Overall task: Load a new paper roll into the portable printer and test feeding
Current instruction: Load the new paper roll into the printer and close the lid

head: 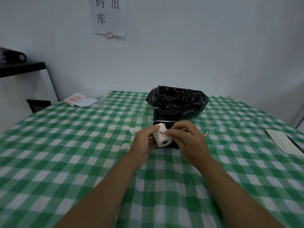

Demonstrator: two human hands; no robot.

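A white paper roll (162,138) with a dark core hole and a small red mark near its loose end is held over the middle of the table. My left hand (144,142) grips the roll from the left side. My right hand (187,139) pinches the roll's loose end near the red mark with thumb and forefinger. The black portable printer (165,116) lies just behind and under my hands with its lid open; its front part is hidden by the roll and my fingers.
A crumpled black plastic bag (177,100) sits behind the printer. Printed papers (80,100) lie at the far left of the green checked tablecloth (65,145). A notebook (284,142) lies at the right edge. A black shelf (21,68) stands at left.
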